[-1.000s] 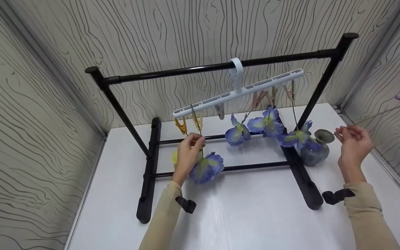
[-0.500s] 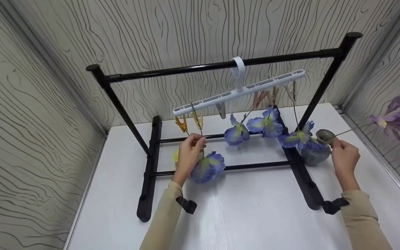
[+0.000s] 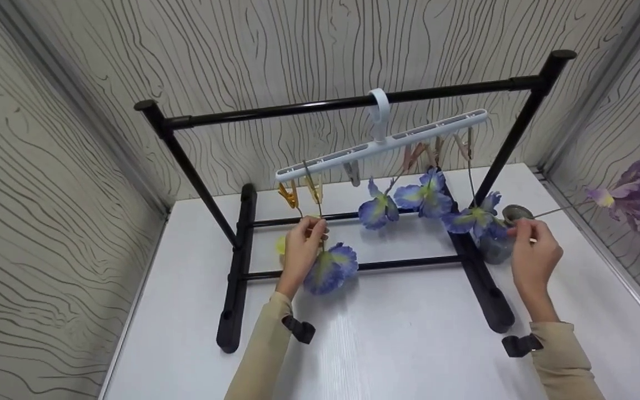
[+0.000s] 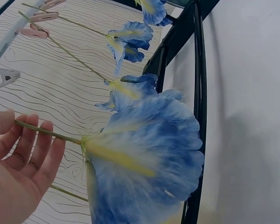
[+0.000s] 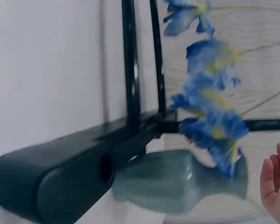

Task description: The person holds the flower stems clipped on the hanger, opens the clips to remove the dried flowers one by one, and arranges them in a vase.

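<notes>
– What does the left hand (image 3: pixel 299 256) do?
– Its thumb and fingers are bent, and they pinch the stem (image 4: pixel 51 134) of a blue flower (image 4: pixel 147 156)
– Where is this flower?
– Just below the fingers, petals downward; the stem leads up to the yellow clip (image 3: pixel 314 191) under the hanger (image 3: pixel 378 146)
– How will it handle?
– I judge it very light, the stem thin but springy, the petals soft and easy to crease, so better to hold the stem, below the clip
– And the right hand (image 3: pixel 536 256)?
– Half bent beside the vase (image 3: pixel 495 251); whether it holds something, I cannot tell
</notes>
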The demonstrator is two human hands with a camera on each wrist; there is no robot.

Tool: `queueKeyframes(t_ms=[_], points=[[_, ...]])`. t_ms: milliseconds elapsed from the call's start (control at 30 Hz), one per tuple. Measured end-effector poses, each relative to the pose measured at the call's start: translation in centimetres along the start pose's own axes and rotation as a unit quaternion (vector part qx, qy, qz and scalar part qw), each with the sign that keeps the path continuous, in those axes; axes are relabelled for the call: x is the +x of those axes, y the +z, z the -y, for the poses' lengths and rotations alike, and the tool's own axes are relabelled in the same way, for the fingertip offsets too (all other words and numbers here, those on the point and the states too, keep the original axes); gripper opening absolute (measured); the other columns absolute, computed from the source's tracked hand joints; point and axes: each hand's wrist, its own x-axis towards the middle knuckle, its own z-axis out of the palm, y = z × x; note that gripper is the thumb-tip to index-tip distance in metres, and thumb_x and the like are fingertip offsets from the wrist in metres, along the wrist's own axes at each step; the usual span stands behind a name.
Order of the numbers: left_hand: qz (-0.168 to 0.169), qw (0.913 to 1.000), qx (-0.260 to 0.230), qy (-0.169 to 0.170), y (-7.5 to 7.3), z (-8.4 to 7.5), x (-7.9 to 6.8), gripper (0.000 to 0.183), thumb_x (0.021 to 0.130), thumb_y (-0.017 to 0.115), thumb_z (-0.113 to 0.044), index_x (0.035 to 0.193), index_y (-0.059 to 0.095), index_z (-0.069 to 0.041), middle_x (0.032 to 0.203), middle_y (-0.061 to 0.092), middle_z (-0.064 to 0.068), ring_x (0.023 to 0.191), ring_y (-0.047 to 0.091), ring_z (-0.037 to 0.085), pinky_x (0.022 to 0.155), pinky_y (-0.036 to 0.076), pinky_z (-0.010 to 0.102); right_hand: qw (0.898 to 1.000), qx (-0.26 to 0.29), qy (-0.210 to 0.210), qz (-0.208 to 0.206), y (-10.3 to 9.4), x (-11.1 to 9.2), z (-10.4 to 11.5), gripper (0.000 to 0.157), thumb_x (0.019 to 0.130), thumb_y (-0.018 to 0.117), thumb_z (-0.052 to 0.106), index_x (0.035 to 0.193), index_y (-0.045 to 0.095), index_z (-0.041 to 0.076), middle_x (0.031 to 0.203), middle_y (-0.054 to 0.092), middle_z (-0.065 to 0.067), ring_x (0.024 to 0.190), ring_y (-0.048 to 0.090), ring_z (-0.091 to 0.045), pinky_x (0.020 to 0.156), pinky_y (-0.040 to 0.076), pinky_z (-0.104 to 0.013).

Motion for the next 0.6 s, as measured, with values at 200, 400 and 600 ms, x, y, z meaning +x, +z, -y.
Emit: queueKeyframes(t_ms=[200, 400, 600], points=[[-0.003, 0.9998, 0.015, -0.011, -0.2, 0.1, -0.4, 0.022, 0.106, 0.061, -0.014, 0.102, 0.068, 0.006, 0.092, 0.072, 0.012, 0.081, 0.069, 0.021, 0.070, 0.057, 0.028, 0.997, 0.045, -0.026, 0.063, 1.3, -1.1, 3.6, 0.028, 0.107, 0.056, 0.013, 0.099, 0.069, -0.011, 0.073, 0.062, 0.026, 0.070, 0.062, 0.006, 0.067, 0.048, -0.009], [-0.012, 0.9998, 0.007, -0.012, -0.4, 0.4, -0.8, 0.023, 0.106, 0.061, -0.014, 0.100, 0.068, 0.006, 0.090, 0.071, 0.011, 0.080, 0.070, 0.023, 0.070, 0.058, 0.030, 0.986, 0.076, -0.048, 0.144, 3.2, -2.2, 6.9, 0.026, 0.107, 0.056, 0.009, 0.095, 0.070, -0.010, 0.077, 0.071, -0.006, 0.069, 0.064, 0.002, 0.066, 0.050, -0.010], [-0.011, 0.9994, 0.008, -0.031, -0.5, 0.4, -1.3, 0.021, 0.106, 0.061, -0.016, 0.098, 0.069, 0.002, 0.089, 0.071, 0.008, 0.080, 0.068, 0.019, 0.069, 0.055, 0.026, 0.968, 0.101, -0.059, 0.223, 5.2, -3.7, 9.7, 0.026, 0.108, 0.056, 0.010, 0.096, 0.070, -0.008, 0.085, 0.073, -0.018, 0.072, 0.065, -0.002, 0.068, 0.053, -0.014]])
